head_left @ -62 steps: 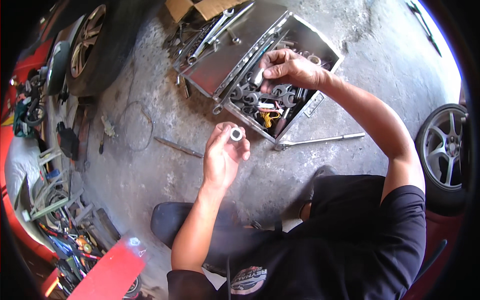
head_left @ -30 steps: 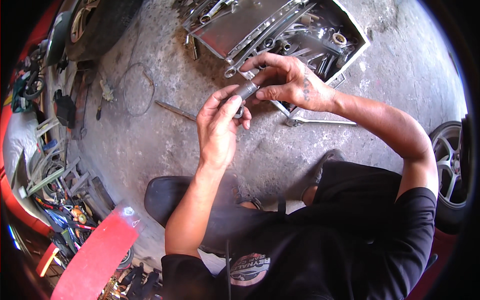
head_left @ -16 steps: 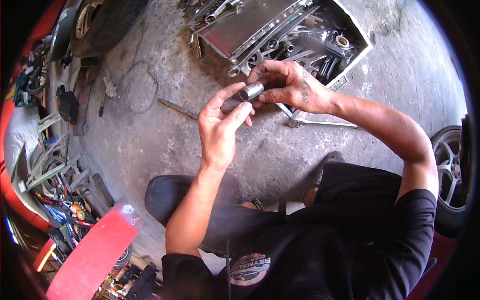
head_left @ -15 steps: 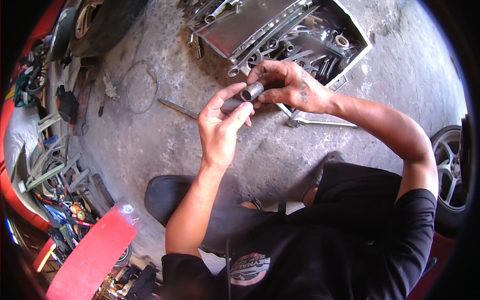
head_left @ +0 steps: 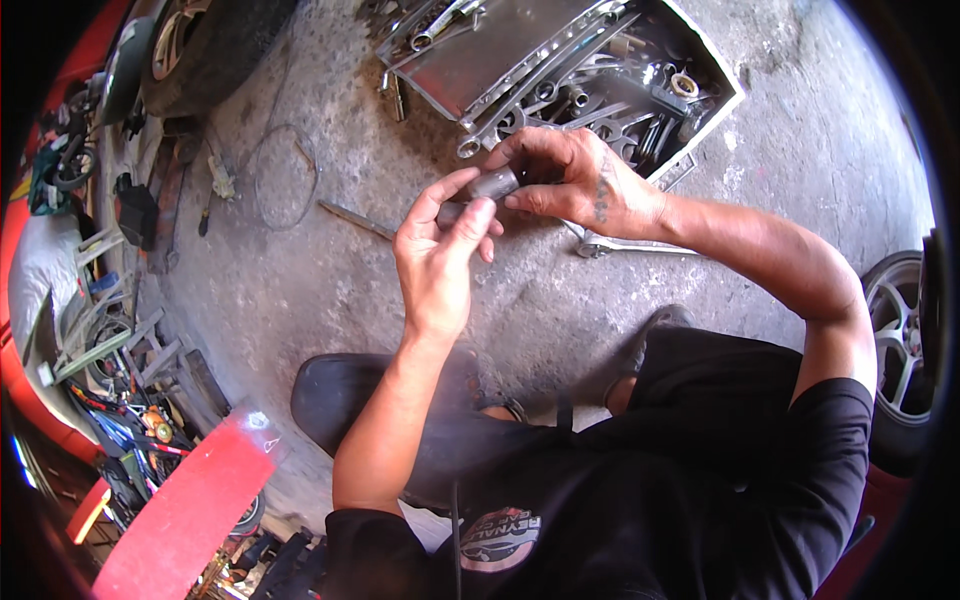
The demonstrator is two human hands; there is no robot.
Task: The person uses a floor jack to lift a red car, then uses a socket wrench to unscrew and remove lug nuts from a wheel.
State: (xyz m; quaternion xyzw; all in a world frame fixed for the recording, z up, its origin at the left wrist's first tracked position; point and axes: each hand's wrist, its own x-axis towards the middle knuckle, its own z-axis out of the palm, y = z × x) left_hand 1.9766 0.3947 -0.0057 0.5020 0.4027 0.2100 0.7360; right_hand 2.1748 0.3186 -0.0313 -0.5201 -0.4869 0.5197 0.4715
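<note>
My left hand (head_left: 438,258) and my right hand (head_left: 605,190) meet above the floor, just in front of an open metal toolbox (head_left: 455,75). Both are closed on small parts: a short grey metal socket (head_left: 493,182) is pinched between the right fingers and touches the left fingertips, and a second metal cylinder (head_left: 450,211), apparently another socket, lies in the left fingers, partly hidden by the thumb. Loose spanners and sockets (head_left: 600,105) fill the box. A long ratchet (head_left: 640,243) lies on the floor beyond the right wrist, and a metal bar (head_left: 350,218) left of my hands.
Car wheels stand at upper left (head_left: 180,50) and right (head_left: 895,340). Piled tools and parts (head_left: 150,420) line the left side by a red panel (head_left: 190,510). A wire loop (head_left: 285,175) lies on the concrete floor (head_left: 540,300). My bent legs are below.
My right hand has come from inside the toolbox to meet my left hand with a socket. Since half a second ago, the upper socket has turned, its open end no longer facing the camera.
</note>
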